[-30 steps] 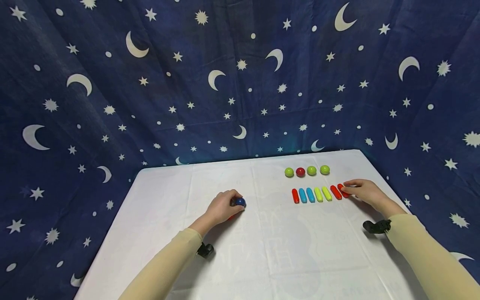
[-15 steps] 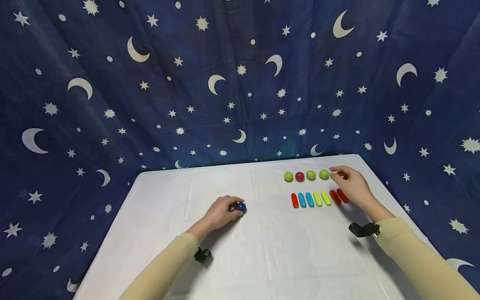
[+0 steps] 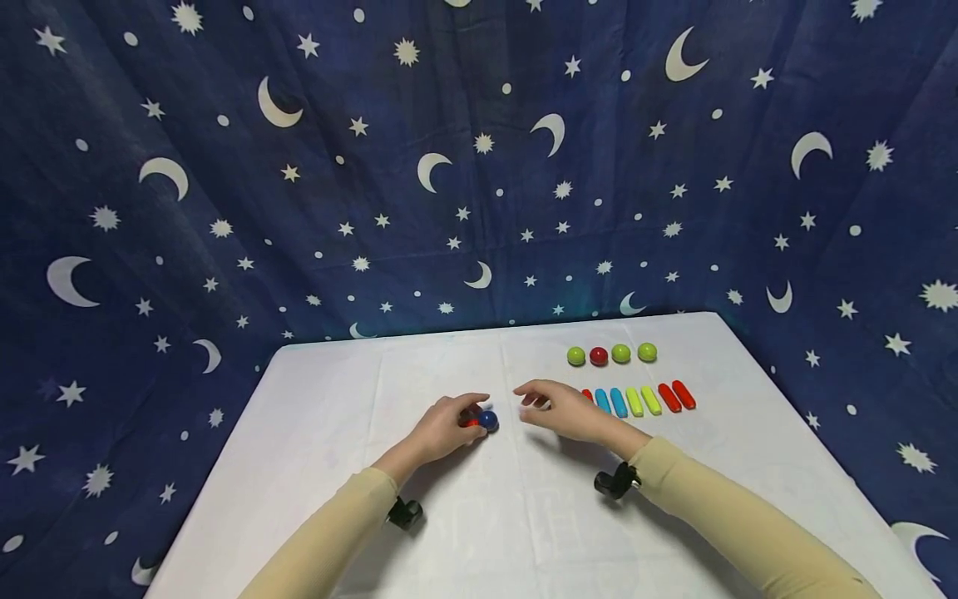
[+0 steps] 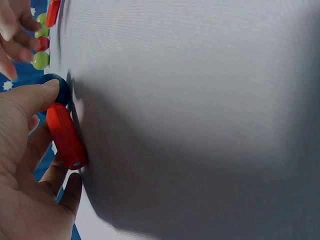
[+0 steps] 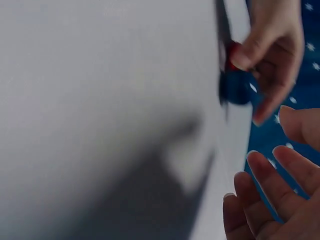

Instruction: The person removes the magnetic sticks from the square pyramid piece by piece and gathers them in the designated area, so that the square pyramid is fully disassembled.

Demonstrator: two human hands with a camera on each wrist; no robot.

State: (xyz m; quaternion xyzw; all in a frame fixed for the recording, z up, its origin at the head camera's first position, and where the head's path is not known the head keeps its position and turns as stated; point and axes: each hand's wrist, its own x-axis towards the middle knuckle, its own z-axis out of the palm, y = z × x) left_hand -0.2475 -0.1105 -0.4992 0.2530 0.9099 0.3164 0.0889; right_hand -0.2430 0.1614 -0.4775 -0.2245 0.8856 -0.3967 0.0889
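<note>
On the white tabletop my left hand (image 3: pixel 441 428) holds a glossy blue ball (image 3: pixel 488 420), its thumb pressed on the ball in the left wrist view. Against the ball lies a rounded red stick (image 4: pixel 66 136), within the curve of the same hand; whether the two are joined cannot be told. My right hand (image 3: pixel 565 411) hovers just right of the ball, fingers loosely bent and apart. Nothing is in it, as the right wrist view of that hand (image 5: pixel 280 195) shows.
A row of sticks lies right of my right hand: red, blue (image 3: pixel 618 403), yellow (image 3: pixel 650 400) and red (image 3: pixel 683 394). The hand partly covers the row's left end. Behind them sit green balls (image 3: pixel 620 353) and a red ball (image 3: pixel 599 356). A star-patterned curtain (image 3: pixel 464 166) surrounds the table.
My right hand has gone from the red sticks up beside the rightmost green ball, then left toward the blue ball, carrying nothing. The left hand and blue ball have barely shifted.
</note>
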